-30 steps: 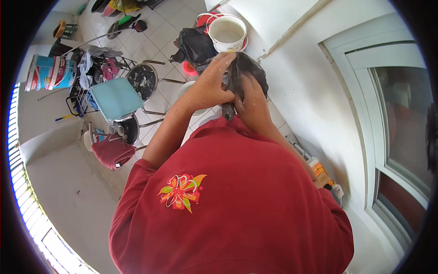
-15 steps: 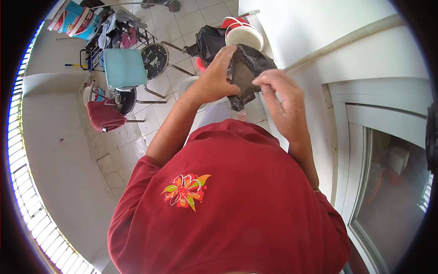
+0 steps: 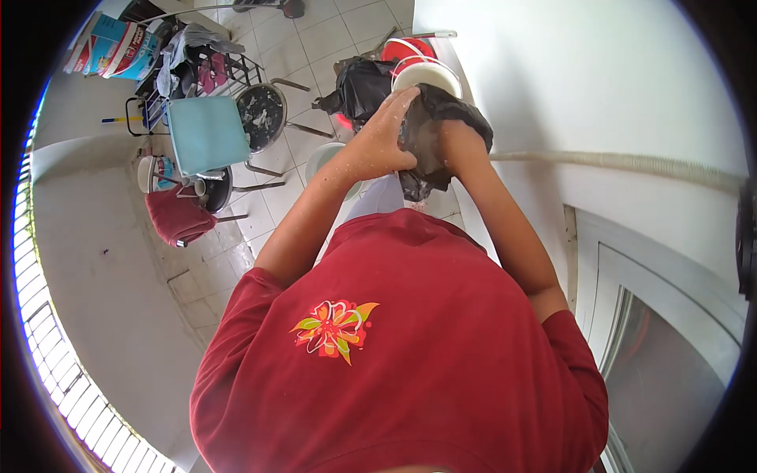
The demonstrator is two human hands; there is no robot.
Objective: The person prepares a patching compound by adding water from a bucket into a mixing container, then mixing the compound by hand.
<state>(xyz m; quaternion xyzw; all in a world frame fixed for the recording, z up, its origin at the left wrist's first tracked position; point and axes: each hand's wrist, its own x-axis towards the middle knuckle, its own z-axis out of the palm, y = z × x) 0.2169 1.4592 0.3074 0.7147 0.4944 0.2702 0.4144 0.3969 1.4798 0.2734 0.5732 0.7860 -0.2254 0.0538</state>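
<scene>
A black plastic bag (image 3: 423, 175) hangs with its mouth facing up in front of my body. My left hand (image 3: 385, 143) grips its left side, thumb and fingers spread around the rim. My right hand (image 3: 462, 147) reaches down into the bag, so its fingers are hidden inside. White specks dot my left hand and forearm. Just beyond the bag, a white bucket (image 3: 430, 76) stands in front of a red bucket (image 3: 410, 50), and another dark plastic bag (image 3: 367, 88) lies to their left.
A pale bucket (image 3: 322, 155) stands on the tiled floor (image 3: 272, 213). To the left are a stool with a dark round seat (image 3: 262, 117), a light-blue square seat (image 3: 206, 134), a maroon cloth (image 3: 177, 214) and paint buckets (image 3: 118, 49). A white wall (image 3: 552, 87) with a pipe (image 3: 623, 163) borders the right.
My right hand has moved from above the bag's right rim down into its opening. My left hand still grips the bag. The view has turned slightly.
</scene>
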